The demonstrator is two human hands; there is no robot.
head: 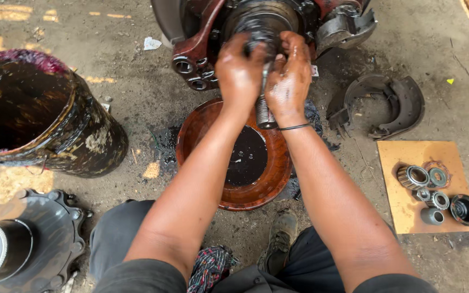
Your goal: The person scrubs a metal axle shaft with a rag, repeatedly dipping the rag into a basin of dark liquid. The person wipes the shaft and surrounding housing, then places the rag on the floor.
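**Hands wrapped around a greasy spindle, its long axis running toward me**

Hands first: my left hand (pixel 240 73) and right hand (pixel 290 76) sit side by side, palms facing each other, both curled around the same greasy spindle (pixel 264 106). I read both as closed on it, though grease and the backs of the hands hide the fingertips, so I cannot see how tightly they grip.

The spindle comes out of the red axle hub (pixel 261 24) at the top of the view and runs down the picture toward my body. Its ribbed lower end shows below the heels of my hands, hanging over the rust-coloured round pan (pixel 191 135) with dark oil in its middle. So the long axis lies roughly in line with my forearms, and the hub sits just beyond my knuckles. Neither hand is clearly nearer; the right reaches slightly higher up onto the hub face.

Around this: a dirty open drum (pixel 44 116) well off to the left, a grey wheel hub (pixel 25 244) at bottom left, curved brake shoes (pixel 392 106) to the right, and a square of cardboard (pixel 403 209) carrying bearings and rings (pixel 432 192), well apart from my hands.
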